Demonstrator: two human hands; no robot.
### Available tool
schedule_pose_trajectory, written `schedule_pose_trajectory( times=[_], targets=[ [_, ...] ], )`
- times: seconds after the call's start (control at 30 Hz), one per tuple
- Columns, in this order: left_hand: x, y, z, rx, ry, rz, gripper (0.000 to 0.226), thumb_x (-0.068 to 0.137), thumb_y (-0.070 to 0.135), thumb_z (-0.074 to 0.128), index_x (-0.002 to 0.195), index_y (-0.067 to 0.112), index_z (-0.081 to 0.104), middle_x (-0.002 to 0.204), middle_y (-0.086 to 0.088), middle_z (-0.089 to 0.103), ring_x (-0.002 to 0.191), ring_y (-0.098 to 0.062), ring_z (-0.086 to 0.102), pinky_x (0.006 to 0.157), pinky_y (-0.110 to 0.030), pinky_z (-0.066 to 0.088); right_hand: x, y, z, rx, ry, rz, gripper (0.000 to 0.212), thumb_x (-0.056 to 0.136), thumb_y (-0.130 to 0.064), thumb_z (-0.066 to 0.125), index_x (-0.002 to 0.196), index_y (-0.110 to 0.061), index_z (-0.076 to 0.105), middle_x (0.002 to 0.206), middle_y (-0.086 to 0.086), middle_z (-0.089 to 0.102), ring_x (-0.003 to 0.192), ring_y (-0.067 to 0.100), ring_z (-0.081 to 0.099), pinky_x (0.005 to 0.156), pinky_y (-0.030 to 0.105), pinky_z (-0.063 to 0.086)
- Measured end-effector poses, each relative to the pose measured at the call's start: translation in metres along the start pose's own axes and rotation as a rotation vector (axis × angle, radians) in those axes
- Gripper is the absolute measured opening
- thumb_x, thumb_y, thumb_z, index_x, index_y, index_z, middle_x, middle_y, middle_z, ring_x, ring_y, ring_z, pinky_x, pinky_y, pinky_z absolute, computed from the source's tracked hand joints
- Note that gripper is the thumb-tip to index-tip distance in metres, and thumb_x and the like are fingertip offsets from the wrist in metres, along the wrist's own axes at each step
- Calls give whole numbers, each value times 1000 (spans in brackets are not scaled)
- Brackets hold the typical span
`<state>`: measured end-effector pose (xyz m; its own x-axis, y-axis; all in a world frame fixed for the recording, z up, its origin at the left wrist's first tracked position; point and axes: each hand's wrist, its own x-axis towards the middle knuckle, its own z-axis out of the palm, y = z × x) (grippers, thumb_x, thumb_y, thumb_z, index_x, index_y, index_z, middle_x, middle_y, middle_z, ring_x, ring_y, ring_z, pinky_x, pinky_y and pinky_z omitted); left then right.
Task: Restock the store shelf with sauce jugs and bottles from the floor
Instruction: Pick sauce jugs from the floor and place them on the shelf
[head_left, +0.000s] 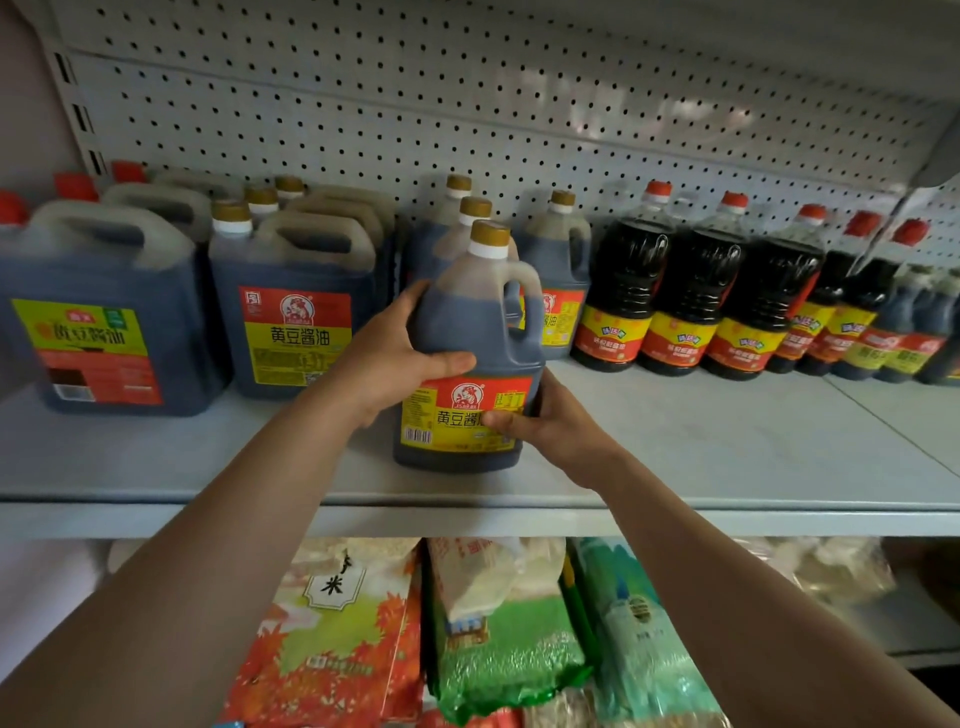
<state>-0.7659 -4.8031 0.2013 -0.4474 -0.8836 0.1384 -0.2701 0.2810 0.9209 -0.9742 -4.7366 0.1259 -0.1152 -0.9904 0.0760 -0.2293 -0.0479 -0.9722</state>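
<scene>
A dark sauce jug (475, 332) with a gold cap and a red and yellow label stands upright on the grey shelf (727, 457), near its front edge. My left hand (395, 358) wraps the jug's left shoulder. My right hand (550, 421) grips its lower right side over the label. Behind it stand matching gold-capped jugs (556, 270) in a row toward the pegboard.
Large square jugs (291, 301) with handles fill the shelf's left part. Red-capped dark sauce bottles (685, 291) line the right. Bare shelf surface lies in front of those bottles. Bags of rice and grain (498, 629) lie on the lower shelf.
</scene>
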Motion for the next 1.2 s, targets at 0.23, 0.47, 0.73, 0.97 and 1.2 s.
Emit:
schedule_pose_trajectory(
  times=[0.23,0.47,0.73,0.97,1.2],
  targets=[
    [6,20,-11,472,50,99,95,69,42,87,148,25,37,148,-2,47,131,-26,48,101,-41,46,13,5,2,-33,7,13,68,77,-27,87,135,-20,52,124,-1,71,114,18,68,98,43,57],
    [24,59,-14,473,9,211,85,73,33,86,144,30,40,140,1,56,120,-20,55,90,-32,43,20,-10,-9,-158,-63,33,83,75,-28,90,143,-29,42,125,-7,67,115,12,65,100,39,56],
    [20,61,-9,536,42,182,80,74,34,86,140,27,42,138,-2,57,122,-24,55,90,-32,43,26,-10,-13,-186,-75,8,103,53,-57,96,138,-28,46,129,-4,67,120,20,64,98,47,57],
    [15,66,-9,582,14,148,84,76,34,84,144,26,36,141,-3,54,122,-24,54,86,-31,42,21,-11,-12,-173,-57,-13,111,44,-62,95,137,-24,47,126,-3,69,115,16,67,95,42,59],
    [16,58,-7,775,-15,115,108,64,35,92,147,25,24,140,-7,51,124,-28,52,97,-46,49,25,2,-9,-153,-20,-11,79,71,-26,91,133,-18,44,125,0,66,114,19,66,89,33,61]
  ],
)
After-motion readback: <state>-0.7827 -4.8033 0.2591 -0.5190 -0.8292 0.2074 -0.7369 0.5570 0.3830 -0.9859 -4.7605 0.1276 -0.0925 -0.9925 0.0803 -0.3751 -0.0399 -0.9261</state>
